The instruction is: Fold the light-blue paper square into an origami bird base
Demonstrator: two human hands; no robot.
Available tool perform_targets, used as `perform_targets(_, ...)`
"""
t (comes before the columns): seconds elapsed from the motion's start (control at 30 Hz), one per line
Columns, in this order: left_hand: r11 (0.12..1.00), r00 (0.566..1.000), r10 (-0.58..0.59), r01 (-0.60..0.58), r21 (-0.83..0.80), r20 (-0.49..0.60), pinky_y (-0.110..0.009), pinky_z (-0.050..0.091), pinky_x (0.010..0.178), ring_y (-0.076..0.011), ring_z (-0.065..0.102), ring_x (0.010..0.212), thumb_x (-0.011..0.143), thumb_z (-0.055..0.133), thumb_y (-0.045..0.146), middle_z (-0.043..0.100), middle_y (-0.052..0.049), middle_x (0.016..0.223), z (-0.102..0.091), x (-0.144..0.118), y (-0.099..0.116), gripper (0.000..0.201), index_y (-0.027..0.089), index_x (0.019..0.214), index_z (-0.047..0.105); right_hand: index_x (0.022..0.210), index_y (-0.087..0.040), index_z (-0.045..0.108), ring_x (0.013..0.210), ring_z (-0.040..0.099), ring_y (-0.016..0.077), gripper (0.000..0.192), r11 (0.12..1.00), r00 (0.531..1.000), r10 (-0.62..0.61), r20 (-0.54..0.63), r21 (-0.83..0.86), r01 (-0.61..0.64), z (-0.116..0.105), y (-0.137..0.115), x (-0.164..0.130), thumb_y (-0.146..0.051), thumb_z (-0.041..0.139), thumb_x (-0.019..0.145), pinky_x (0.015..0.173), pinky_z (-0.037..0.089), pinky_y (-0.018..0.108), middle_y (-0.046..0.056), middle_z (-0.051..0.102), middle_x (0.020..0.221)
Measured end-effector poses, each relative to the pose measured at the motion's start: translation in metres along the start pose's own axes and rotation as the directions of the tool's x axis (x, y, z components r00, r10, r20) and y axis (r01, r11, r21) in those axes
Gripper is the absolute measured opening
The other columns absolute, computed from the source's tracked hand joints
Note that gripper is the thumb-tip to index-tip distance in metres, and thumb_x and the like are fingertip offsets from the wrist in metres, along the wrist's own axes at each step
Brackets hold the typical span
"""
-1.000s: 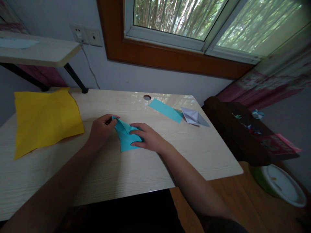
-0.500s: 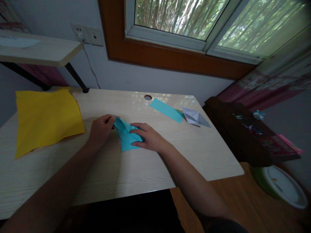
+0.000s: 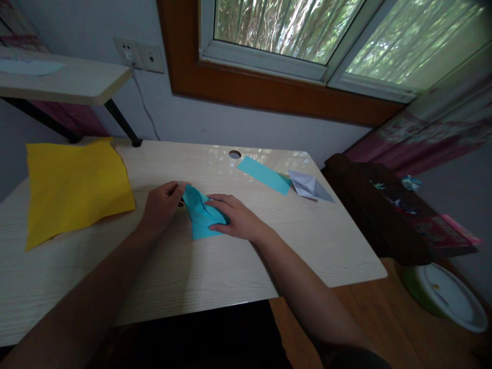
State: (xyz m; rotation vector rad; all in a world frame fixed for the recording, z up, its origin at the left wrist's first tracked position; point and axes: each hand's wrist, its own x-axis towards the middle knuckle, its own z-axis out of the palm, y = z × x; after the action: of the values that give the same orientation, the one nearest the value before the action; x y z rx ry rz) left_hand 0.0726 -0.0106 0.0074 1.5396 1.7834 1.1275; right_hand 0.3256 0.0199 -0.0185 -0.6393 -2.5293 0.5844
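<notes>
A partly folded sheet of turquoise paper [image 3: 200, 218] lies on the pale wooden desk [image 3: 215, 271] between my hands. My left hand [image 3: 163, 205] pinches its upper left corner, which is lifted off the desk. My right hand [image 3: 234, 215] grips the right side, thumb toward me and fingers over a raised fold. Part of the paper is hidden beneath the right fingers. Farther back on the right are a flat turquoise paper strip [image 3: 265, 176] and a folded white paper boat [image 3: 309, 184].
At left lies a wrinkled yellow sheet [image 3: 80, 192], below a raised shelf [image 3: 69, 84] on black legs. A round hole [image 3: 234, 154] pierces the desk's back. Beyond the right edge are a dark wooden cabinet [image 3: 369, 205] and a white-lidded green bin [image 3: 448, 294].
The lifted flap of the turquoise paper has curled over a little more. My right fingers have drawn slightly closer together on it; the left pinch has barely moved.
</notes>
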Motion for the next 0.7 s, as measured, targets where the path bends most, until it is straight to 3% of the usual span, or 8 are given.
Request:
perform_targets(0.13,0.993,0.999,0.04,-0.039,0.113,-0.009,-0.028,0.05,0.062,-0.0197,0.068,0.068,0.091,0.055,0.047,0.073,-0.003,0.073,-0.0002,0.0003,0.0015,0.036,0.019,0.084,0.076,0.146,-0.026,0.048,0.138,0.049,0.0305,0.069,1.0,1.0,-0.001,-0.004,0.005,0.001,-0.001,-0.001,0.0009,-0.048,0.075,0.086,0.113,0.044,0.052,0.015,0.05,0.151)
perform_targets(0.23,0.993,0.999,0.031,-0.029,0.111,-0.016,-0.028,0.051,0.061,-0.0194,0.067,0.066,0.09,0.055,0.042,0.072,-0.003,0.071,0.0,0.0006,0.0019,0.032,0.019,0.081,0.075,0.143,-0.024,0.05,0.137,0.049,0.0303,0.066,1.0,1.0,-0.015,-0.007,-0.001,0.015,-0.0016,-0.0008,0.001,-0.047,0.075,0.087,0.112,0.044,0.051,0.015,0.05,0.15)
perform_targets(0.5,0.999,0.999,-0.043,0.044,-0.031,0.032,-0.029,0.057,0.066,-0.0201,0.07,0.072,0.091,0.052,0.044,0.077,-0.005,0.086,0.0021,0.001,-0.0008,0.038,0.018,0.103,0.077,0.134,-0.026,0.058,0.138,0.05,0.0295,0.053,1.0,1.0,-0.025,0.009,-0.007,0.025,-0.0028,-0.0008,0.0004,-0.047,0.073,0.088,0.112,0.045,0.05,0.014,0.05,0.151)
perform_targets(0.7,0.997,0.998,0.055,-0.057,0.055,0.03,-0.029,0.051,0.067,-0.0191,0.065,0.072,0.096,0.047,0.05,0.077,-0.004,0.09,0.0022,-0.0024,0.0018,0.045,0.018,0.111,0.076,0.129,-0.025,0.061,0.136,0.052,0.029,0.048,0.998,0.999,-0.034,-0.029,0.043,0.035,-0.0047,-0.0027,0.001,-0.048,0.073,0.088,0.112,0.045,0.051,0.015,0.053,0.148)
